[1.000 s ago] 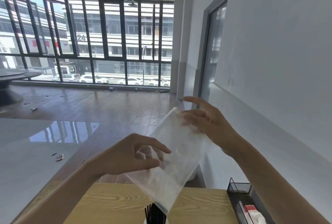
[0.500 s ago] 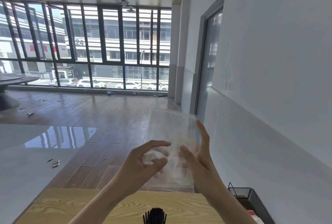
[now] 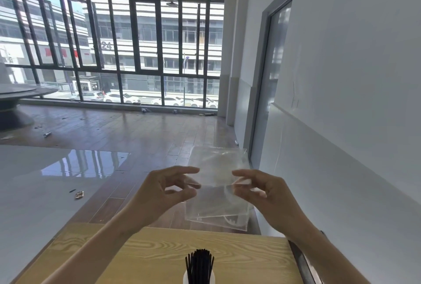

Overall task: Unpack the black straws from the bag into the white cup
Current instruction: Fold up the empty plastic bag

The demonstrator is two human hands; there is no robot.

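A clear plastic bag [image 3: 217, 188] hangs flat in the air above the far edge of the table, and I see no straws in it. My left hand [image 3: 167, 190] pinches its left edge between thumb and fingers. Its right edge is pinched by my right hand [image 3: 265, 191]. A bunch of black straws [image 3: 199, 265] stands upright in the white cup [image 3: 187, 278] at the bottom of the view, below both hands. Only the cup's rim shows.
The wooden table [image 3: 145, 254] lies beneath my arms. A dark tray edge [image 3: 303, 263] runs along its right side by the white wall [image 3: 353, 101]. Beyond the table lie a wooden floor and a large window.
The bag has come off the straws and been lifted clear of the cup. Both hands have moved to its side edges and now hold it spread flat.
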